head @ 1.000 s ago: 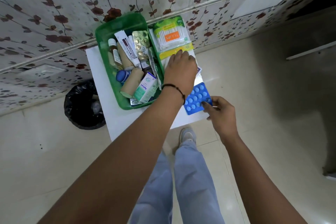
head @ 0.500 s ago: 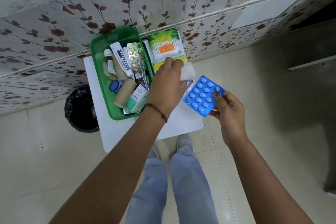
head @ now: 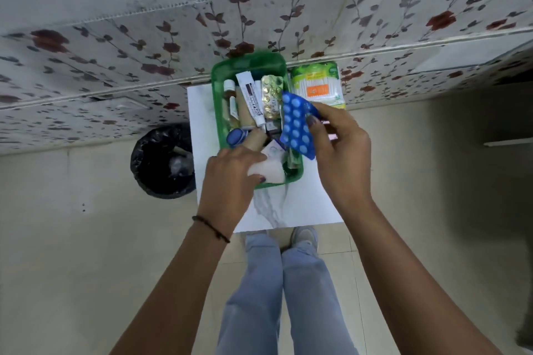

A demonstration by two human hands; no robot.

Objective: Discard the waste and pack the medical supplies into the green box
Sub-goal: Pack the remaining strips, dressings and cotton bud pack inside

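Observation:
The green box (head: 249, 65) stands on a small white table (head: 202, 112), holding a white tube, a small bottle, a gold pill strip and other supplies. My left hand (head: 230, 176) grips a white pad (head: 268, 171) over the box's near end. My right hand (head: 340, 150) holds a blue blister pack (head: 295, 124) tilted over the box's right rim. A green pack of cotton buds (head: 317, 83) lies on the table to the right of the box.
A bin lined with a black bag (head: 161, 161) stands on the floor left of the table. A floral-papered wall runs behind the table. My legs and shoes are under the table's near edge, on a tiled floor.
My left hand has carried the white pad from the table's right side to the box's near end. My right hand has brought the blue blister pack left, over the box.

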